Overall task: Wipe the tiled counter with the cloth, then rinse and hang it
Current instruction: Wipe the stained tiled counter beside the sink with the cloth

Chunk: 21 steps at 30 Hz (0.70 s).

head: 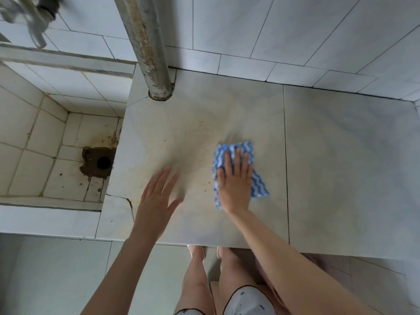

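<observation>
A blue-and-white striped cloth (259, 185) lies flat on the pale tiled counter (341, 155), near its middle. My right hand (235, 180) presses down on the cloth with straight fingers spread over it. My left hand (156, 198) is to the left of the cloth, fingers straight and spread, flat over the counter surface; it holds nothing. Brownish stains and small crumbs mark the counter (204, 133) between and beyond my hands.
A rusty vertical pipe (147, 46) passes through the counter's back left corner. A tiled sink basin (56, 144) with a dirty drain hole (103, 162) lies to the left, a tap (34, 19) above it. A tiled wall borders the back; a crack (129, 203) runs near the front left edge.
</observation>
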Available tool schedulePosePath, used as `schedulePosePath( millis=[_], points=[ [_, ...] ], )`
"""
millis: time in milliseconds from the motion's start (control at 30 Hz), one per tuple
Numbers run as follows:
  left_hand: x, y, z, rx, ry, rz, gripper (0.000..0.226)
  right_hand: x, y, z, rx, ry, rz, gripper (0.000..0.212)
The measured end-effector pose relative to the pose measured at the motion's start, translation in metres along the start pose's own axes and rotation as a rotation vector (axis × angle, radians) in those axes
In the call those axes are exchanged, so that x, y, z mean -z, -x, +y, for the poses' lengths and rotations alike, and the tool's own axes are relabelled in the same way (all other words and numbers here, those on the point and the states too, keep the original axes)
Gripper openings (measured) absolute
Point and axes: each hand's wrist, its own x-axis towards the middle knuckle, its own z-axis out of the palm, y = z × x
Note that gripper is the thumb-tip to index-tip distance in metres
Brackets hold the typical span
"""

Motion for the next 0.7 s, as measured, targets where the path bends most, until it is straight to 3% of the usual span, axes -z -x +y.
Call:
schedulePosePath(
  millis=[133, 267, 500, 600, 700],
  points=[
    [-0.001, 0.0, 0.0, 0.01, -0.004, 0.023, 0.059, -0.007, 0.037, -0.025, 0.193, -0.032, -0.011, 0.052],
    [-0.001, 0.0, -0.001, 0.015, 0.007, 0.03, 0.06, -0.003, 0.051, 0.001, 0.309, -0.008, -0.022, 0.048],
    [-0.001, 0.001, 0.004, 0.011, 0.0, 0.068, 0.061, 0.023, -0.025, 0.087, 0.07, 0.097, -0.1, 0.061],
    [-0.001, 0.0, 0.004, 0.018, 0.017, 0.073, 0.059, 0.027, -0.076, 0.071, -0.109, 0.076, -0.033, 0.056],
    [-0.003, 0.001, 0.002, 0.017, 0.018, 0.067, 0.056, 0.024, -0.102, 0.033, -0.135, 0.016, -0.072, 0.055]
  ],
)
